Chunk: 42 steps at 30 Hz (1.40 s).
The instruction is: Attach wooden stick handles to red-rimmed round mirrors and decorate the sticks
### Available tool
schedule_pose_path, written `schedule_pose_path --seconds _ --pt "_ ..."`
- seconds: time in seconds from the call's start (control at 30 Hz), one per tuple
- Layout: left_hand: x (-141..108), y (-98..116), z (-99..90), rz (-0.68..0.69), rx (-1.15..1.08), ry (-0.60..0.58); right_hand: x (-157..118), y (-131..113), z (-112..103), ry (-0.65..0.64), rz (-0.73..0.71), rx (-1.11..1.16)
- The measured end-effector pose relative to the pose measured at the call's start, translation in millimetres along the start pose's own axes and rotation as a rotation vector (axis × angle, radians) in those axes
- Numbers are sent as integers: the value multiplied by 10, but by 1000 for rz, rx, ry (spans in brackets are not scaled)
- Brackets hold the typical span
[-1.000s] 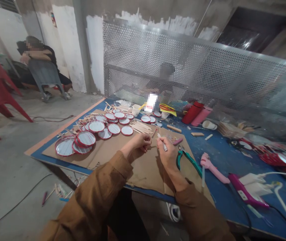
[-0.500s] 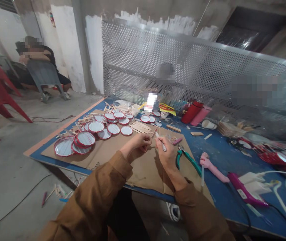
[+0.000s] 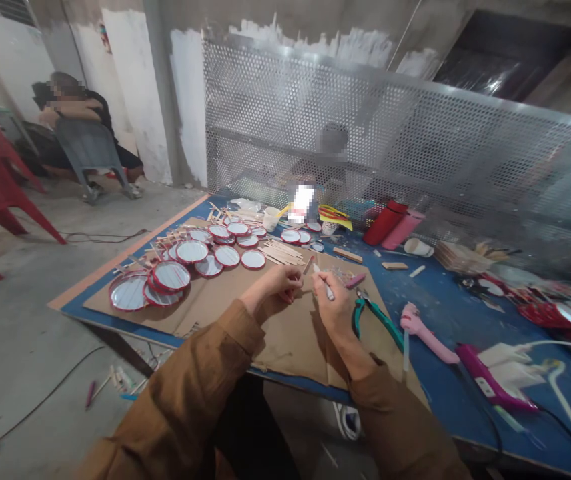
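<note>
Over the brown cardboard sheet, my right hand pinches a slim white pen-like stick near its tip; I judge it light and stiff, best held by the barrel. My left hand curls closed beside it, holding something I cannot make out. Green-handled pliers lie just right of my right hand, with red-rimmed silvery discs well off to the left.

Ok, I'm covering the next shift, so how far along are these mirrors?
Looks done: the red-rimmed round mirrors laid out on the brown cardboard sheet. In hand: the right hand grips a white pen-like tool beside the left hand, whose fingers hide anything they may hold. Left: the loose wooden craft sticks lying beside the mirrors.
</note>
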<state>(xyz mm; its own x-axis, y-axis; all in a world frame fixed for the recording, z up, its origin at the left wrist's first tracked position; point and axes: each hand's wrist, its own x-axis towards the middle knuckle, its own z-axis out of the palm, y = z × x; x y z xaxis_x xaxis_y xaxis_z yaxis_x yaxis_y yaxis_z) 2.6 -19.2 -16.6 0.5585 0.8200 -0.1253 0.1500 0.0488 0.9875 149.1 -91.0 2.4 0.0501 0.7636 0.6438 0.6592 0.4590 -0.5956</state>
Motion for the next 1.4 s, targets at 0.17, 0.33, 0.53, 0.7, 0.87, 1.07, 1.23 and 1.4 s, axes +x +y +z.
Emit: schedule_pose_path --seconds 0.17,0.33,0.53,0.7,0.87,1.07,1.23,1.4 --pt "15 -1 2 -12 -15 -13 0 -8 0 -5 -3 21" --pt "-3 26 7 -19 -12 4 -3 -20 1 -16 5 -3" --pt "-11 17 1 10 -42 -28 0 -37 -7 -49 11 20" --pt "-8 27 11 -2 -21 -7 6 -30 -3 1 13 5" --pt "2 24 10 -2 -8 -24 -4 -34 2 -49 -2 35" --pt "-9 27 4 2 -28 -18 -3 -36 -3 11 13 -5" --pt "-24 45 3 -11 -10 -15 0 -47 0 -52 -6 21" --pt "-3 15 4 -1 -21 -31 0 -41 -4 26 20 -5"
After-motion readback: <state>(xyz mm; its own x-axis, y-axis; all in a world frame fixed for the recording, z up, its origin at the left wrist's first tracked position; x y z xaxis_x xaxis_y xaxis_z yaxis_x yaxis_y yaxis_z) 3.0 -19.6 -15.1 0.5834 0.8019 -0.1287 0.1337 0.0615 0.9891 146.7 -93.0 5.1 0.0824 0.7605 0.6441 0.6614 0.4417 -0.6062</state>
